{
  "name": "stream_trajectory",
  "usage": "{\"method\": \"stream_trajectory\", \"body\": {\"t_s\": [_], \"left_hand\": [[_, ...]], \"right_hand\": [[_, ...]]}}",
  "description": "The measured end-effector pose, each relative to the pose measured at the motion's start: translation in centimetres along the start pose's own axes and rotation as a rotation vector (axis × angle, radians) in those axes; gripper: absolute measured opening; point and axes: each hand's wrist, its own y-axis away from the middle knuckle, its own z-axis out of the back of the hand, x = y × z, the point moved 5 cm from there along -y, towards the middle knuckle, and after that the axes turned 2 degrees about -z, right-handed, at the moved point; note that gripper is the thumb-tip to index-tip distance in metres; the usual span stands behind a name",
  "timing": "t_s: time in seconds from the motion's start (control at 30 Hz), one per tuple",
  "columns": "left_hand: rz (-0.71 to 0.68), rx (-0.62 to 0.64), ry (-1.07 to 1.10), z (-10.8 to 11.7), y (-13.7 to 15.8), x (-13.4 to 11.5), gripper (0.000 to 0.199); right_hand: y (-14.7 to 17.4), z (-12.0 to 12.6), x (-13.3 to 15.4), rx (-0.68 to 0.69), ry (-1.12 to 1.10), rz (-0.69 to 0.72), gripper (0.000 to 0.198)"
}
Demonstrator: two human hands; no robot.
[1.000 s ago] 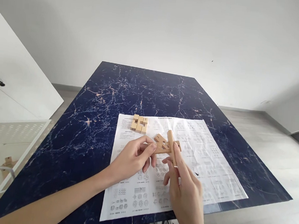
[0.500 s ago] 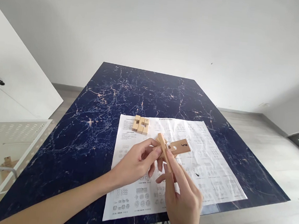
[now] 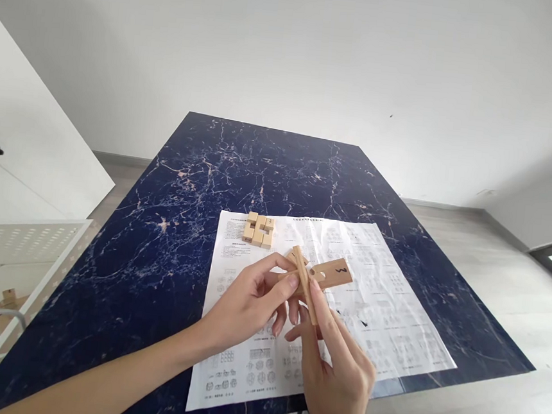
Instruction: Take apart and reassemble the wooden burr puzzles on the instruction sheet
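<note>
Both my hands hold crossed wooden puzzle pieces above the printed sheet (image 3: 395, 314). One flat wooden plate (image 3: 336, 273) points right, with a dark mark like a 3 and a rounded cut-out near its inner end. Across it runs another wooden piece (image 3: 302, 270), seen nearly edge-on and slanted. My left hand (image 3: 251, 301) is closed, thumb and fingers pinching the pieces from the left. From below right, my right hand (image 3: 339, 364) has its fingers closed around the slanted piece's lower end. Fingers partly hide where the pieces meet.
An assembled group of small wooden blocks (image 3: 258, 231) sits on the sheet's upper left. The blue marble-pattern table (image 3: 261, 160) stands near a white wall. At left is a white perforated shelf (image 3: 26, 243) with wooden pieces (image 3: 6, 312) and a cable.
The slanted piece has turned slightly, and more of the marked plate's cut-out shows beside it. Both hands keep their hold in nearly the same place.
</note>
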Motion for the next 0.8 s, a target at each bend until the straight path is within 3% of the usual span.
{"method": "stream_trajectory", "body": {"t_s": [0.47,0.8], "left_hand": [[0.035,0.013,-0.06,0.41,0.01,0.5,0.033],[0.029,0.031,-0.036,0.18,-0.22,0.42,0.036]], "right_hand": [[-0.36,0.09,0.02,0.015,-0.029,-0.06,0.059],[-0.29,-0.01,-0.22,-0.014,-0.037,-0.062,0.064]]}}
